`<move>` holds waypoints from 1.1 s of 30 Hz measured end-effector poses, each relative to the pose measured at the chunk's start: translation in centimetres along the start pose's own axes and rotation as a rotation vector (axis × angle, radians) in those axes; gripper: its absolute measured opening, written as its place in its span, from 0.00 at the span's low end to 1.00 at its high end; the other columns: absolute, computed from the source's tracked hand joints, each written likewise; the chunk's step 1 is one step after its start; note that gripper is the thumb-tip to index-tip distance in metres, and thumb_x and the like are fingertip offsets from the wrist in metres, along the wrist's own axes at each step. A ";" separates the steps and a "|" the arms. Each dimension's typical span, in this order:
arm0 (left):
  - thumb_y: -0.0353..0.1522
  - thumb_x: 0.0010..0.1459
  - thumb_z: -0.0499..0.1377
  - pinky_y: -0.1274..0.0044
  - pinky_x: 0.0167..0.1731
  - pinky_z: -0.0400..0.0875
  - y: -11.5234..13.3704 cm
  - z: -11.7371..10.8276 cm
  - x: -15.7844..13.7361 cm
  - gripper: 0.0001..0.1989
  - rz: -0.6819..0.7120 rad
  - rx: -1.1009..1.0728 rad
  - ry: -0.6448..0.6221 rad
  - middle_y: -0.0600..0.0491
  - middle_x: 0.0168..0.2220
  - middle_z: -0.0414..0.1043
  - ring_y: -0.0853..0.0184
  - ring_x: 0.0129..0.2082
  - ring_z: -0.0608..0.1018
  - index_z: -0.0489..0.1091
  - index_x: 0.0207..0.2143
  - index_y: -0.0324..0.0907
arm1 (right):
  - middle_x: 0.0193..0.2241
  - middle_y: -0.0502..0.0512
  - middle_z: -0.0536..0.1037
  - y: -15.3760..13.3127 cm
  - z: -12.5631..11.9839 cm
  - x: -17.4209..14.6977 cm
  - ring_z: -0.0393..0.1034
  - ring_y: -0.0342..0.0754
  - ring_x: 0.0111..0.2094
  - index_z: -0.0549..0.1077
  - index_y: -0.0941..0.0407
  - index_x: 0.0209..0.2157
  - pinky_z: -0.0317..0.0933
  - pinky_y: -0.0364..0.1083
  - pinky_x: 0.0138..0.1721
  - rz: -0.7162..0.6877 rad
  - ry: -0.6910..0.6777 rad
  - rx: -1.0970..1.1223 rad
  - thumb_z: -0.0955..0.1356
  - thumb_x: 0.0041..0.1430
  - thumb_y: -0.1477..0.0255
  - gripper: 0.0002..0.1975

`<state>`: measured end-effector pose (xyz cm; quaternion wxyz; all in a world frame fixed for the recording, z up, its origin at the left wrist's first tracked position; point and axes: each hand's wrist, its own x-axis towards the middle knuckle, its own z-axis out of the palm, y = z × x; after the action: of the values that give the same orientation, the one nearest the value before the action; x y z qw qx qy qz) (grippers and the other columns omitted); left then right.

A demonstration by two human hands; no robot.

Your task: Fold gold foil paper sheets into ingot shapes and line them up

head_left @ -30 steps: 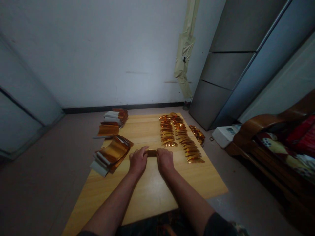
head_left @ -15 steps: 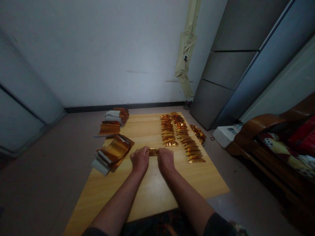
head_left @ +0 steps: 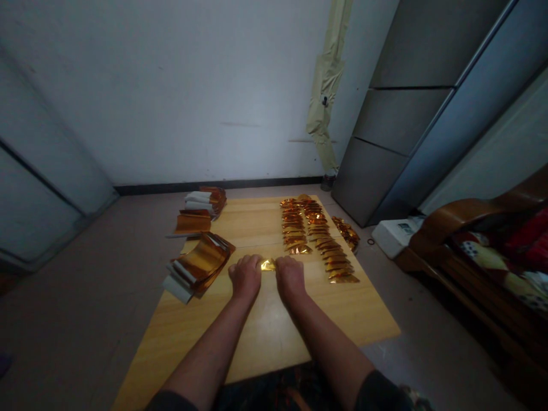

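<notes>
A small folded piece of gold foil paper (head_left: 268,265) spans the gap between my hands, just above or on the wooden table (head_left: 261,331). My left hand (head_left: 246,277) is closed on its left end, and my right hand (head_left: 291,278) is closed on its right end. The fingertips are hidden behind the knuckles. To the left lies a fanned stack of gold foil sheets (head_left: 199,260) with pale backs. On the right, folded gold foil pieces stand in two overlapping rows, a left row (head_left: 293,224) and a longer right row (head_left: 331,251).
More foil sheets (head_left: 194,221) lie at the table's far left edge. Beyond its right edge is a heap of gold foil pieces (head_left: 346,231), near a white box (head_left: 391,237). A grey refrigerator (head_left: 385,120) and a wooden bench (head_left: 454,228) stand to the right.
The foil piece between my hands now catches more light and its visible face looks brighter. Both hands keep their hold in nearly the same place; the whole view has shifted slightly.
</notes>
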<state>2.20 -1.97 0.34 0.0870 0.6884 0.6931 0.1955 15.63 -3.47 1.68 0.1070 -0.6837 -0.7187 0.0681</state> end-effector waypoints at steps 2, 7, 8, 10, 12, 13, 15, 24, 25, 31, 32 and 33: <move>0.33 0.64 0.49 0.69 0.43 0.56 0.1 -0.1 0.0 0.13 -0.008 0.007 -0.008 0.51 0.42 0.76 0.62 0.45 0.74 0.73 0.43 0.48 | 0.37 0.56 0.76 -0.1 0.0 0.0 0.68 0.48 0.39 0.72 0.56 0.38 0.50 0.46 0.38 0.015 0.000 0.003 0.60 0.68 0.73 0.10; 0.33 0.64 0.48 0.69 0.42 0.56 0.4 -0.4 0.1 0.14 0.001 0.026 -0.018 0.49 0.42 0.75 0.61 0.45 0.73 0.71 0.46 0.47 | 0.35 0.56 0.76 -0.1 0.1 0.2 0.69 0.48 0.38 0.70 0.56 0.38 0.49 0.46 0.37 0.025 0.017 -0.004 0.58 0.68 0.74 0.10; 0.33 0.64 0.48 0.69 0.42 0.56 0.4 -0.4 0.1 0.13 0.002 0.032 -0.021 0.50 0.42 0.75 0.61 0.45 0.73 0.71 0.45 0.47 | 0.35 0.56 0.76 -0.1 0.1 0.2 0.69 0.48 0.38 0.70 0.56 0.38 0.49 0.46 0.37 0.018 0.014 -0.013 0.59 0.68 0.75 0.10; 0.33 0.64 0.49 0.69 0.41 0.55 0.5 -0.5 0.0 0.12 0.012 0.050 -0.030 0.50 0.41 0.75 0.62 0.44 0.73 0.71 0.42 0.46 | 0.35 0.57 0.76 0.0 0.0 0.2 0.69 0.48 0.38 0.70 0.57 0.37 0.50 0.46 0.37 0.006 0.000 -0.033 0.59 0.68 0.75 0.10; 0.33 0.64 0.50 0.70 0.41 0.55 0.5 -0.6 0.0 0.10 0.036 0.067 -0.038 0.50 0.39 0.74 0.62 0.43 0.73 0.71 0.40 0.46 | 0.36 0.57 0.76 0.1 0.0 0.2 0.69 0.48 0.38 0.70 0.57 0.38 0.50 0.46 0.37 -0.003 -0.015 -0.045 0.59 0.67 0.75 0.10; 0.33 0.64 0.50 0.70 0.41 0.55 0.4 -0.6 0.0 0.10 0.050 0.074 -0.039 0.51 0.39 0.74 0.62 0.43 0.72 0.71 0.39 0.46 | 0.36 0.57 0.76 0.2 0.0 0.2 0.69 0.48 0.38 0.70 0.57 0.38 0.50 0.46 0.37 -0.008 -0.018 -0.045 0.59 0.67 0.75 0.09; 0.33 0.63 0.51 0.70 0.41 0.55 0.3 -0.6 0.0 0.10 0.079 0.085 -0.048 0.51 0.38 0.72 0.63 0.42 0.72 0.72 0.38 0.46 | 0.37 0.57 0.75 0.3 0.0 0.1 0.68 0.48 0.39 0.70 0.57 0.38 0.50 0.46 0.37 -0.019 -0.019 -0.042 0.60 0.67 0.75 0.08; 0.35 0.63 0.52 0.69 0.40 0.56 -0.3 -0.9 0.2 0.13 0.184 0.092 -0.071 0.51 0.38 0.70 0.62 0.42 0.71 0.75 0.43 0.53 | 0.37 0.56 0.74 1.2 0.0 0.0 0.67 0.48 0.40 0.72 0.55 0.38 0.50 0.45 0.37 -0.047 -0.004 -0.025 0.61 0.67 0.72 0.09; 0.34 0.63 0.52 0.69 0.40 0.55 -0.4 -0.9 0.1 0.13 0.194 0.098 -0.070 0.51 0.38 0.70 0.62 0.42 0.71 0.75 0.43 0.53 | 0.37 0.56 0.74 1.2 -0.1 0.0 0.66 0.48 0.40 0.72 0.55 0.38 0.50 0.45 0.37 -0.054 -0.005 -0.032 0.61 0.67 0.72 0.09; 0.31 0.60 0.52 0.64 0.45 0.54 -0.1 -1.0 -0.1 0.14 0.270 0.110 -0.032 0.48 0.37 0.70 0.59 0.44 0.69 0.77 0.39 0.50 | 0.37 0.57 0.73 0.2 -0.2 0.3 0.66 0.49 0.41 0.73 0.56 0.37 0.52 0.45 0.37 -0.124 0.025 -0.071 0.62 0.65 0.74 0.08; 0.31 0.60 0.52 0.64 0.45 0.54 0.1 -1.1 0.0 0.14 0.281 0.112 -0.031 0.48 0.37 0.70 0.58 0.44 0.69 0.77 0.38 0.50 | 0.37 0.57 0.73 -0.1 -0.2 0.4 0.66 0.49 0.40 0.73 0.56 0.37 0.52 0.45 0.36 -0.137 0.026 -0.058 0.62 0.65 0.74 0.08; 0.30 0.60 0.52 0.63 0.46 0.53 0.2 -1.2 0.1 0.14 0.288 0.115 -0.034 0.48 0.37 0.71 0.58 0.44 0.69 0.77 0.37 0.49 | 0.37 0.56 0.73 -0.3 -0.1 0.6 0.66 0.48 0.38 0.74 0.55 0.37 0.52 0.44 0.35 -0.136 0.016 -0.037 0.62 0.65 0.74 0.09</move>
<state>1.92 -2.08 1.48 0.0303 0.7876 0.5958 0.1543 15.36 -2.92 1.93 0.1042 -0.6358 -0.7636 0.0421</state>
